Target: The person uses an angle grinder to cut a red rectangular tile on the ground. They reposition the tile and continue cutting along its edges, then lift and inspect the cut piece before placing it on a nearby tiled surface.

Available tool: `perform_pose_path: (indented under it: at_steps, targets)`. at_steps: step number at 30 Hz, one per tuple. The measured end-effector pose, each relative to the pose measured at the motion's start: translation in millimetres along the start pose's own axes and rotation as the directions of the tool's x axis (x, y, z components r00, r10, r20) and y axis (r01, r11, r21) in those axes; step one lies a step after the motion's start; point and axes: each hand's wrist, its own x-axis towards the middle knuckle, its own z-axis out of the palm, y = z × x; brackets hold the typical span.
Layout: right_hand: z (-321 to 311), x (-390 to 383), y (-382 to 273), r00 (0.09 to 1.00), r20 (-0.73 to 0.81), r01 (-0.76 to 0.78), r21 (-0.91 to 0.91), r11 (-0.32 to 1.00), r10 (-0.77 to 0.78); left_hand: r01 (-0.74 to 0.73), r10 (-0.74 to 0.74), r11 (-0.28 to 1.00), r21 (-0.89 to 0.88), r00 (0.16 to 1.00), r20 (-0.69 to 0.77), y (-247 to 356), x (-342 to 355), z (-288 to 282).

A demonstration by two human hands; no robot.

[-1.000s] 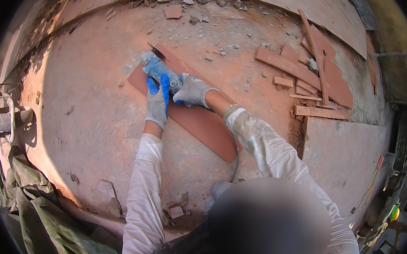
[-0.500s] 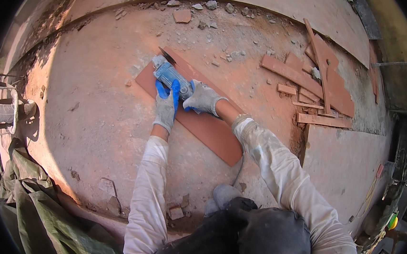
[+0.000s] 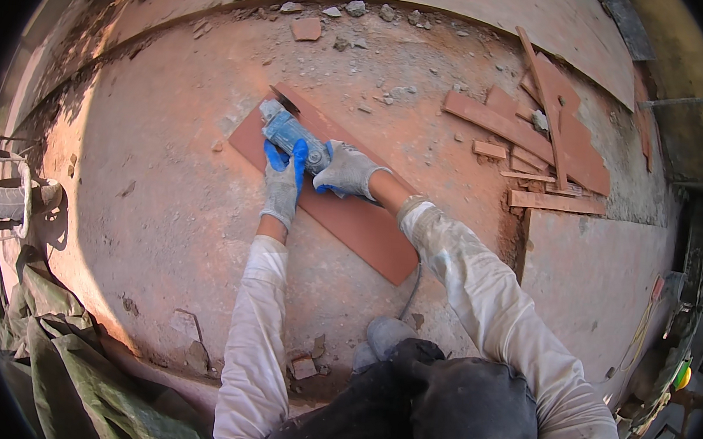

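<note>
My left hand (image 3: 282, 183), in a grey glove with blue coating, holds the body of a dusty blue angle grinder (image 3: 290, 135). My right hand (image 3: 349, 171), gloved the same way, grips the grinder's rear end. The dark disc (image 3: 286, 97) is at a long reddish-brown slab (image 3: 362, 237) lying diagonally on the dusty ground. A cable (image 3: 409, 298) runs from under my right arm toward my body. My palms are partly hidden against the tool.
Offcuts of reddish slab (image 3: 565, 133) are piled at right. Rubble (image 3: 355, 9) lines the far ledge (image 3: 468, 2). A pale panel (image 3: 590, 284) lies at right. A wheel with a metal frame (image 3: 10, 198) stands at left, above a green tarp (image 3: 83, 372).
Compared with one second ago, the grinder and both my hands have shifted slightly down and right along the slab. Since half a second ago they have barely moved.
</note>
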Motion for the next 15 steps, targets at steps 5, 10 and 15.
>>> perform_pose_path:
  at_steps: [5,10,15]
  targets:
    - [4,3,6,1.0,-0.018,0.007,-0.007,1.0,-0.007,0.018,-0.018,0.999,0.049,1.0,0.005,0,-1,-2]
    - [3,-2,8,0.999,-0.016,0.042,-0.028,0.999,-0.042,0.002,-0.002,0.997,0.076,1.0,-0.007,3,-6,2]
    - [-1,-14,8,1.0,-0.002,0.018,-0.024,1.0,-0.018,0.02,-0.02,1.0,0.014,1.0,-0.001,4,-9,5]
